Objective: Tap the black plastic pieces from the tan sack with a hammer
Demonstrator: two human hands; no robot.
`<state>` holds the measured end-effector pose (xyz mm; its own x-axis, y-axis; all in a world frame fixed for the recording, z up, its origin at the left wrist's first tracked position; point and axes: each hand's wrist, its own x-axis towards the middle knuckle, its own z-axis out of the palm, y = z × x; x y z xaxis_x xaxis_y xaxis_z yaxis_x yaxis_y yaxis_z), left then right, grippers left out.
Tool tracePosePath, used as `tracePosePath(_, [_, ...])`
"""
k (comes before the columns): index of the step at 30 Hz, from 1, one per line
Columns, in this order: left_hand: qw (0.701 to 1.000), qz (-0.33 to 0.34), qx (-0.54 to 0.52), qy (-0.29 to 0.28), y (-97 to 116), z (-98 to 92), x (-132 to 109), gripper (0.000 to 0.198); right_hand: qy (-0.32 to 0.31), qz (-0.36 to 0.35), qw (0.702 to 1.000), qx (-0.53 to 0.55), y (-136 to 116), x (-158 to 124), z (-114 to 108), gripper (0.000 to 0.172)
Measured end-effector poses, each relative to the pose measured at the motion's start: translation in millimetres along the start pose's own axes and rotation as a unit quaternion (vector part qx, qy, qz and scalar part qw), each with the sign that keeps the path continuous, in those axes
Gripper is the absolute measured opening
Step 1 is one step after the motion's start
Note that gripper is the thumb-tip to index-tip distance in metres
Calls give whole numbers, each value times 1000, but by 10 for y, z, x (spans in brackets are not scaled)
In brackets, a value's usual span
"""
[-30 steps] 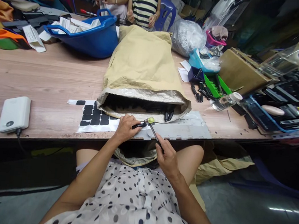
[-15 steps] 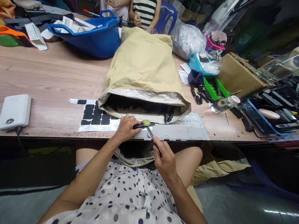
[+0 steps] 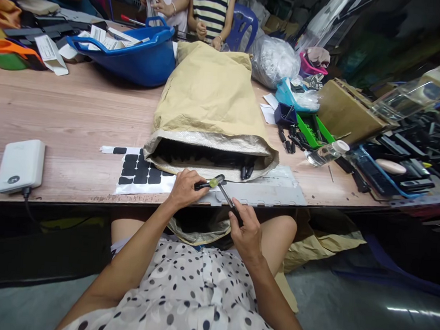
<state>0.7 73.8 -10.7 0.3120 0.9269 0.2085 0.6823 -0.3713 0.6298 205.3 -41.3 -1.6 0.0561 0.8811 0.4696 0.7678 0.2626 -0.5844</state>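
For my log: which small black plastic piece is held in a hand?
The small black plastic piece in the left hand; others lie in the tan woven sack and beside the green plastic tray.

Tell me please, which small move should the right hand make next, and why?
Probably a short lift of the small hammer and a light tap down on the black part. The left hand pins that part on the grey plate at the edge of the table; the right hand grips the handle, and the yellow-green head sits at the part.
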Motion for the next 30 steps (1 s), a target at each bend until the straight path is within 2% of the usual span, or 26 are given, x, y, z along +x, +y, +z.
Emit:
tracePosePath(6, [1000, 1, -8, -12, -30, -17, -11, 13, -11, 107, 992, 61, 153, -116, 118, 36])
tracePosePath(14, [1000, 11, 4, 0, -44, -46, -2, 13, -46, 218, 958, 183, 162, -183, 244, 45])
tracePosePath(16, [999, 41, -2, 22, -15, -76, -39, 11, -54, 245, 947, 201, 143, -186, 248, 48])
tracePosePath(19, [988, 142, -54, 40, 81, -111, -234, 14, -65, 274, 932, 228, 111, -182, 254, 51])
tracePosePath(21, [973, 211, -96, 14, 150, -95, -449, 18, -64, 279, 927, 242, 96, -173, 264, 52])
tracePosePath(23, [968, 235, -87, -25, 182, -34, -677, 20, -60, 278, 925, 252, 93, -164, 277, 52])
tracePosePath(26, [980, 182, 11, -86, 138, 111, -925, 19, -62, 280, 922, 259, 102, -156, 290, 53])
tracePosePath(30, [979, 54, 103, -167, 40, 239, -1009, 12, -68, 278, 920, 267, 116, -152, 287, 53])
